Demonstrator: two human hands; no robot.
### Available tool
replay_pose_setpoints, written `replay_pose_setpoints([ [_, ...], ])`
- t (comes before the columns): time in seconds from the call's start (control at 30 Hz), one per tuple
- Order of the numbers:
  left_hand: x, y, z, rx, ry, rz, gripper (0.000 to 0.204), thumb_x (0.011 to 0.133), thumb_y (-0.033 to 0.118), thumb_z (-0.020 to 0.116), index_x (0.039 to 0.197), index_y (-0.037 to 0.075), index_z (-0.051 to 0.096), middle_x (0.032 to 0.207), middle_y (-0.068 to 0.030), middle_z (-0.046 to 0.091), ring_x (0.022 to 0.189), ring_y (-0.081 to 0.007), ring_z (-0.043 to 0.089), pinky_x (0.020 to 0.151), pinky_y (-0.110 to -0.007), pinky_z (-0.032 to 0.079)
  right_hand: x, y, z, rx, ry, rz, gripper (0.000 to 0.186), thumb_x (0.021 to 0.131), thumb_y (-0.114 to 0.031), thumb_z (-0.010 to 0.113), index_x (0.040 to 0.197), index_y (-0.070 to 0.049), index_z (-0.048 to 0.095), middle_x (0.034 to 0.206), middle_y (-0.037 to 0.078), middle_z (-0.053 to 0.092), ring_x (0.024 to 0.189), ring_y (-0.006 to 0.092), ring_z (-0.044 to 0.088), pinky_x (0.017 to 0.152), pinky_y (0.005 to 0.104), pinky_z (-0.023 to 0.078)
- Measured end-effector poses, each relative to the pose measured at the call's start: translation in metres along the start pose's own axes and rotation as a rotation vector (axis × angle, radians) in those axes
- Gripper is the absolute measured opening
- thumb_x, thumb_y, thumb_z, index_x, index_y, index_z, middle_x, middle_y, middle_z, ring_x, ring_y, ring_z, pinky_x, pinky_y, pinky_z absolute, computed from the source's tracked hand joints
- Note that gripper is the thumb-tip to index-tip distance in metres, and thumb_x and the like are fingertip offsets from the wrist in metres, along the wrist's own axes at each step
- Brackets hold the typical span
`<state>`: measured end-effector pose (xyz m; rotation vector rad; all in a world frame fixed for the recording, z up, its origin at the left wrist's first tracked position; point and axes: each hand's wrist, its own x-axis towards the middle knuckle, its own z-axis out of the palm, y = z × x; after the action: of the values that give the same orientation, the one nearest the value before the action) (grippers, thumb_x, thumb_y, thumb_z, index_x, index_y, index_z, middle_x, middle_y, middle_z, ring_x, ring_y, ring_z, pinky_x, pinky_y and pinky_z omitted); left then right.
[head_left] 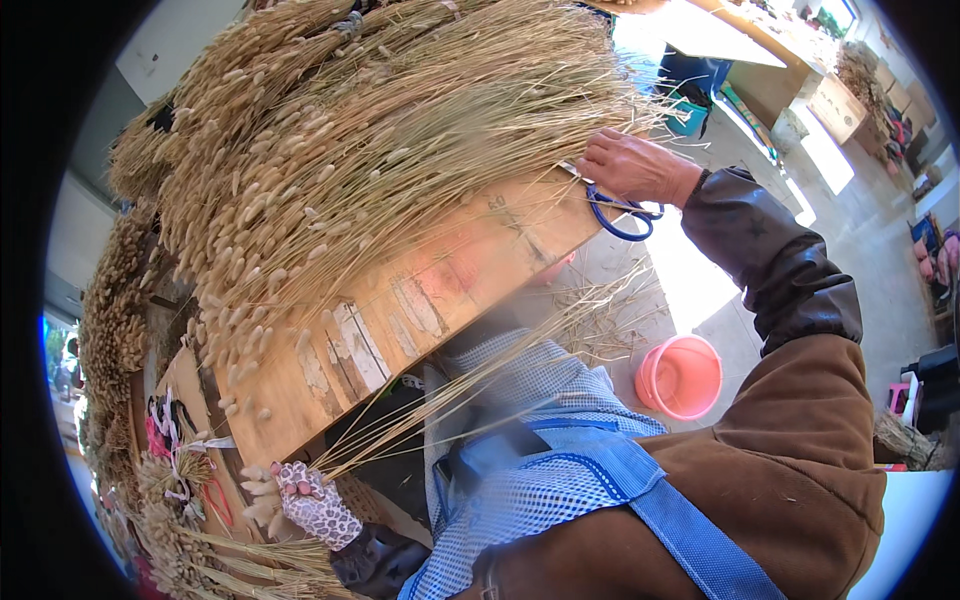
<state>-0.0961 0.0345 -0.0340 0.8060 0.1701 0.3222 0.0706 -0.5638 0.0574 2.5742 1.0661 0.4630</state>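
My left hand [318,506], in a spotted fingerless glove, is closed round a thin bunch of dried bunny-tail grass [440,395]. Its fluffy heads poke out by the fingers, and the long stems slant up to the right across my lap. At the right end of a wooden board [450,275], my right hand [632,166] is bent shut over scissors with blue handles [628,222]. The handles hang below the palm. Its fingertips touch stem ends of the big grass heap [400,130]; whether they also pinch a stem is hidden.
A pink bucket [680,378] stands on the floor to the right, near scattered stem scraps [605,315]. More dried bunches [115,320] line the left side. Coloured ties [170,430] hang beside the board. A cardboard box [836,108] sits at the far right.
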Motion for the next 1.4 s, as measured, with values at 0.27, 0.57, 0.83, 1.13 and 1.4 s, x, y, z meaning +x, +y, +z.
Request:
replay_pose_setpoints([
  [0.27,0.0,0.0,-0.018,-0.049,-0.056,0.034,0.02,0.1,0.012,0.036,0.102,0.002,0.053,0.072,0.002,0.044,0.055,-0.0053,0.043,0.046,-0.018,0.034,-0.037,0.068,0.011,-0.077,-0.067,0.121,0.014,0.077,-0.007,0.056,0.091,-0.003,0.053,0.09,0.011,0.055,0.093,0.0256,0.053,0.085,0.0356,0.043],
  [0.57,0.009,-0.003,-0.032,0.009,0.115,0.051,0.018,0.099,0.014,0.037,0.098,0.005,0.052,0.067,0.0022,0.044,0.05,-0.0071,0.038,0.046,-0.02,0.033,-0.07,0.091,0.019,-0.048,-0.077,0.112,0.019,0.079,-0.006,0.055,0.097,-0.004,0.053,0.093,0.01,0.055,0.1,0.0262,0.052,0.09,0.0345,0.043],
  [0.83,-0.001,-0.005,0.001,-0.029,0.129,0.035,0.021,0.099,0.017,0.037,0.092,0.008,0.054,0.064,0.0025,0.045,0.048,-0.0068,0.041,0.04,-0.02,0.033,-0.063,0.089,0.03,-0.055,-0.189,0.167,0.013,0.074,-0.003,0.055,0.086,0.001,0.052,0.092,0.014,0.054,0.098,0.0293,0.053,0.087,0.0372,0.045],
  [1.13,-0.01,-0.01,0.023,0.011,0.143,0.078,0.019,0.1,0.017,0.04,0.092,0.009,0.055,0.058,0.0037,0.041,0.044,-0.0062,0.037,0.042,-0.019,0.034,-0.025,0.116,0.066,0.047,0.131,0.348,0.007,0.077,-0.004,0.058,0.081,0.0,0.054,0.079,0.016,0.053,0.083,0.033,0.055,0.074,0.0409,0.045],
  [1.4,-0.005,-0.018,0.003,-0.195,0.018,-0.078,0.022,0.101,0.02,0.036,0.093,0.008,0.052,0.064,0.0046,0.045,0.047,-0.0073,0.04,0.042,-0.02,0.035,-0.009,0.127,0.08,0.213,0.403,0.657,0.008,0.081,-0.01,0.06,0.083,-0.002,0.06,0.082,0.015,0.059,0.081,0.0316,0.06,0.07,0.0398,0.048],
])
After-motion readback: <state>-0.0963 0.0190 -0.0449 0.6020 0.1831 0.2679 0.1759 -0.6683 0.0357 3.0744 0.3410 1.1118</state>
